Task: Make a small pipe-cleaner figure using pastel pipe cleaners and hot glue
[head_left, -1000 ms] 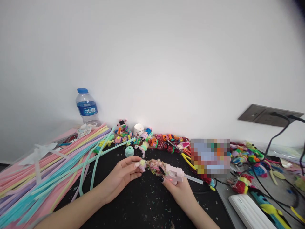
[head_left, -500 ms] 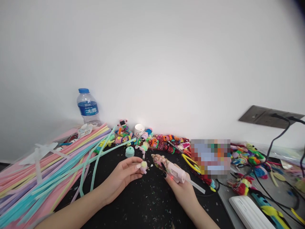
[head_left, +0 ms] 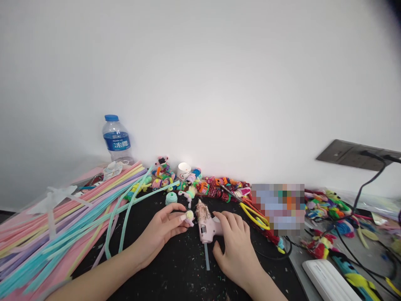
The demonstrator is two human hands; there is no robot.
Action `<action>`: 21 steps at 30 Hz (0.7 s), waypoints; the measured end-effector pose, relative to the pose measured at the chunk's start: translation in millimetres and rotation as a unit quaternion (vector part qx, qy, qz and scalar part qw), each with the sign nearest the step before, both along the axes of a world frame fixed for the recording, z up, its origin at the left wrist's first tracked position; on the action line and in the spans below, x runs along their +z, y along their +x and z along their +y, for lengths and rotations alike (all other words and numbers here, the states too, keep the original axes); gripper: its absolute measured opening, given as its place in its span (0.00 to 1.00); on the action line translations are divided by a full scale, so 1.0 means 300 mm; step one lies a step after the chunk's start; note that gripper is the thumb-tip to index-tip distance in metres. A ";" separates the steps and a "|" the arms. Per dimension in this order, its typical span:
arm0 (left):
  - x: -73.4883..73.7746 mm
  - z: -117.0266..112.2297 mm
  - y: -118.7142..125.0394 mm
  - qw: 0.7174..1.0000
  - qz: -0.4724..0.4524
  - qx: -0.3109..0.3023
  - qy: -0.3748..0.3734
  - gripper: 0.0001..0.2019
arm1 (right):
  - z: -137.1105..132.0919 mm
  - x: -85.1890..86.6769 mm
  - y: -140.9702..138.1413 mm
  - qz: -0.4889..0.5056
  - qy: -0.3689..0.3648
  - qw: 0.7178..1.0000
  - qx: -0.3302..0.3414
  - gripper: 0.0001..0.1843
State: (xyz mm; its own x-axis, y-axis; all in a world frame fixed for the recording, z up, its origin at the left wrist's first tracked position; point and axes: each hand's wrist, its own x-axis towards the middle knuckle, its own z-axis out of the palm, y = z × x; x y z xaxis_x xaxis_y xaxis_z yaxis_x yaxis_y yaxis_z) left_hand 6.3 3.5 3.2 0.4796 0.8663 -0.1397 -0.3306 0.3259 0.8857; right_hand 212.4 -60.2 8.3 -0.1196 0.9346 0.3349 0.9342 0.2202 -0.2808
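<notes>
Still pinching the small fuzzy pompom piece (head_left: 189, 216) between thumb and fingertips of the left hand (head_left: 159, 228), low over the black mat (head_left: 175, 271), just as a second ago. Just right of it, laying down the pink glue gun (head_left: 206, 223), earlier raised with its nozzle at the piece, now flat on the mat. Resting the right hand (head_left: 234, 246) palm-down, fingers draped over the grip; not telling whether clasping or releasing. Probably pausing the gluing.
</notes>
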 end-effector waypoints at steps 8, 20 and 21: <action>-0.005 -0.029 0.015 0.993 0.038 -0.095 0.064 0.09 | -0.032 0.012 -0.045 0.100 0.081 0.976 0.177 0.06; -0.021 -0.034 0.017 0.991 0.042 -0.106 0.073 0.08 | -0.030 -0.003 -0.045 0.120 0.130 0.969 0.172 0.06; -0.020 -0.034 0.018 0.991 0.040 -0.104 0.071 0.08 | -0.030 -0.004 -0.045 0.122 0.131 0.969 0.172 0.06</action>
